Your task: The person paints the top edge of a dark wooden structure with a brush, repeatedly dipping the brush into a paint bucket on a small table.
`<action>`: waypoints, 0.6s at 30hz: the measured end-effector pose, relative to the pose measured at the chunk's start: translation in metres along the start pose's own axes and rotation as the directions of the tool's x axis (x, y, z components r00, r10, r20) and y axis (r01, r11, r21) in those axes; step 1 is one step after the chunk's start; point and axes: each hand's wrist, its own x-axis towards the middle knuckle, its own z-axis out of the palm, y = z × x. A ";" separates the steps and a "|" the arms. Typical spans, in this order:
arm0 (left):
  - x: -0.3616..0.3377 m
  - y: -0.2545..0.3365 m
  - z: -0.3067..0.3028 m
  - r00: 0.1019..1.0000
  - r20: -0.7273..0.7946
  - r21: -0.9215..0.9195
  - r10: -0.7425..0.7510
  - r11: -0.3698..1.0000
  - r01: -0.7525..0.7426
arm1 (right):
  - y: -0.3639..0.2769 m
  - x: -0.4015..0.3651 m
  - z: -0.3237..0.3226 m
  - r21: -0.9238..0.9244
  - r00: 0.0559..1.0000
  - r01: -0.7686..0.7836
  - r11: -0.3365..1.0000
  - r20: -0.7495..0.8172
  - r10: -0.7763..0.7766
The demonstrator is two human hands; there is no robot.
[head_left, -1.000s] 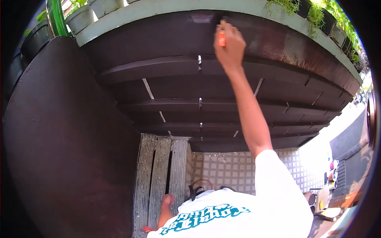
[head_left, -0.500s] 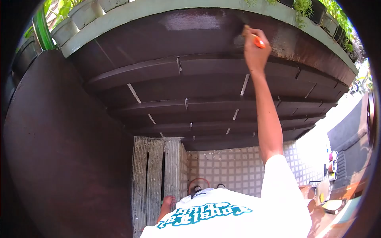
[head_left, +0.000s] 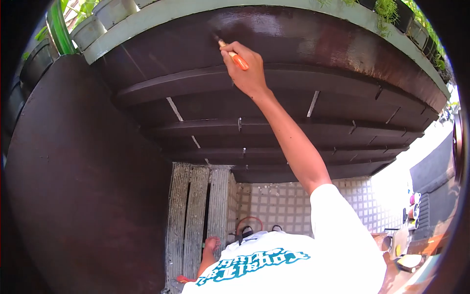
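My right hand (head_left: 246, 68) is closed around a paintbrush (head_left: 239, 61) with an orange handle. Its bristle tip touches or nearly touches the dark brown wall (head_left: 171, 44), just below the pale green ledge. A glossy wet-looking patch shows on the wall to the right of the brush. Lower down, my left hand (head_left: 212, 243) rests by the grey slatted wooden surface (head_left: 196, 210); its fingers look curled, and whether anything is in them is too small to tell.
Potted plants (head_left: 88, 30) line the ledge (head_left: 142, 22). A dark brown side panel (head_left: 83, 171) stands at the left. Below are floor tiles (head_left: 279, 203), and several small containers (head_left: 413, 211) sit at the right. Thin raised ribs cross the wall.
My right hand has moved left along the wall with the brush. The view has shifted slightly. My left hand has stayed near the slats.
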 end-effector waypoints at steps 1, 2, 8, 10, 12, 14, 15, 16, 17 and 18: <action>0.002 -0.005 -0.001 1.000 0.016 0.015 -0.022 1.000 0.021 | 0.003 -0.004 0.000 0.082 0.998 -0.046 0.996 0.037 0.043; 0.002 -0.007 -0.002 0.999 0.021 0.015 -0.024 1.000 0.024 | 0.007 -0.007 -0.008 0.112 0.994 -0.106 0.988 0.001 0.107; 0.013 -0.016 -0.012 0.999 0.047 -0.001 -0.021 1.000 0.021 | 0.043 -0.017 -0.107 -0.010 0.949 -0.175 0.985 -0.269 0.166; 0.020 -0.014 -0.015 0.998 0.033 -0.014 -0.056 0.998 0.057 | 0.046 -0.014 -0.135 -0.149 0.930 -0.129 0.980 -0.362 0.068; 0.028 -0.012 -0.018 0.999 0.041 -0.006 -0.031 0.999 0.031 | 0.047 -0.011 -0.152 -0.337 0.906 -0.213 0.917 -0.420 0.056; 0.029 -0.011 -0.019 1.000 0.002 -0.005 -0.027 1.000 0.027 | 0.046 -0.008 -0.146 -0.526 0.936 -0.123 0.842 -0.342 -0.077; 0.025 -0.007 -0.019 0.999 -0.003 0.001 -0.033 0.999 0.033 | 0.044 -0.009 -0.133 -0.577 0.956 -0.086 0.812 -0.277 -0.096; 0.024 -0.005 -0.019 1.000 0.002 -0.014 -0.022 1.000 0.022 | 0.041 -0.012 -0.118 -0.624 0.971 -0.049 0.780 -0.213 -0.109; 0.022 -0.005 -0.018 1.000 0.004 -0.028 -0.012 1.000 0.012 | 0.038 -0.014 -0.095 -0.633 0.971 0.027 0.773 -0.167 -0.171; 0.017 -0.006 -0.018 1.000 0.003 -0.039 -0.003 0.999 0.003 | 0.041 -0.016 -0.072 -0.613 0.957 0.094 0.784 -0.163 -0.242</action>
